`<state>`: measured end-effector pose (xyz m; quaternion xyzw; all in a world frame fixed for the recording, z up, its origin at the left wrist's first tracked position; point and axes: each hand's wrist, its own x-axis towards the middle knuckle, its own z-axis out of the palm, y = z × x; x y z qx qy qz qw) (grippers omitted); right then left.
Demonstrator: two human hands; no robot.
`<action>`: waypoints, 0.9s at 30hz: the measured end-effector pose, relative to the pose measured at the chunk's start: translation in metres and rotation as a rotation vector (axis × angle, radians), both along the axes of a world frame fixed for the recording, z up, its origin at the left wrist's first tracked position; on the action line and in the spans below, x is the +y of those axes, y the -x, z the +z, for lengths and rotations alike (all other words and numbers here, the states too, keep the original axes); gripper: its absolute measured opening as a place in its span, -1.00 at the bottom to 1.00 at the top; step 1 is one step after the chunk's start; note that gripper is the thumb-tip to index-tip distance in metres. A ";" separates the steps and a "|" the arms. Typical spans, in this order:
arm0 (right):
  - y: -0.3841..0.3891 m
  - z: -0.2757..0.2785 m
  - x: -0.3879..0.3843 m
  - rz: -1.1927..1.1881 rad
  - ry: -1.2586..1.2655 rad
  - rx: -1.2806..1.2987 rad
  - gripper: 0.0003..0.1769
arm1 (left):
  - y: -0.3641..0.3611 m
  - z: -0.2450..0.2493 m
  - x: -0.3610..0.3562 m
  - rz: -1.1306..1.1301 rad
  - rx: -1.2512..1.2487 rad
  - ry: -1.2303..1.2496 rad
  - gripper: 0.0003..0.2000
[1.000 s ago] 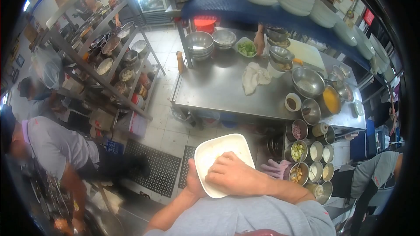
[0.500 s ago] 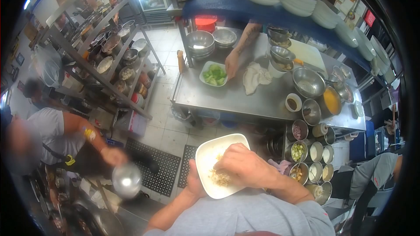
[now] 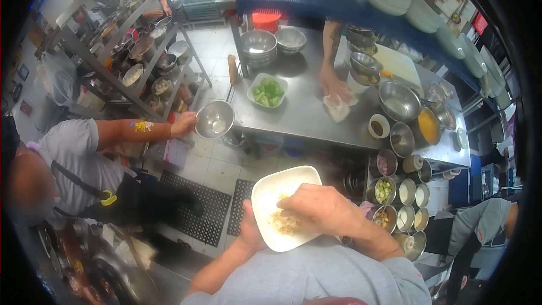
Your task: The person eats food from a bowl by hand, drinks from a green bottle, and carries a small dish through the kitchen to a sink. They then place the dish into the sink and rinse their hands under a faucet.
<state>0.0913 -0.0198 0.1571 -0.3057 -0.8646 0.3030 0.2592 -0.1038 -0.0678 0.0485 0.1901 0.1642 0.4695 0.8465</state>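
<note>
A white squarish bowl is tilted slightly in front of my grey shirt. My left hand grips its left side from below, the thumb along the rim. Crumbly pale bits of food, perhaps chopped, lie in the bottom. My right hand reaches over the right rim into the bowl, its fingers bunched together beside the crumbs. The fingertips are partly hidden, so what they pinch does not show.
Across the aisle is a steel counter with a dish of green pieces. Another person's hand presses a white cloth there. At left, a co-worker holds out a metal bowl. Ingredient tins stand at right.
The co-worker at left has raised the metal bowl toward the counter. The other person's hand has moved from the green dish to the cloth. My hands stay at the white bowl.
</note>
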 end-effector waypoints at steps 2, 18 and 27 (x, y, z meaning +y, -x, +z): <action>0.002 0.002 -0.001 -0.031 0.044 0.020 -0.76 | -0.001 0.004 0.000 0.002 0.006 0.000 0.01; 0.015 -0.010 0.013 0.144 -0.153 -0.219 -0.69 | -0.002 0.016 -0.001 -0.018 0.152 -0.025 0.01; -0.001 0.006 0.022 0.193 0.199 -0.497 -0.50 | -0.004 0.010 0.001 0.067 -0.002 0.039 0.01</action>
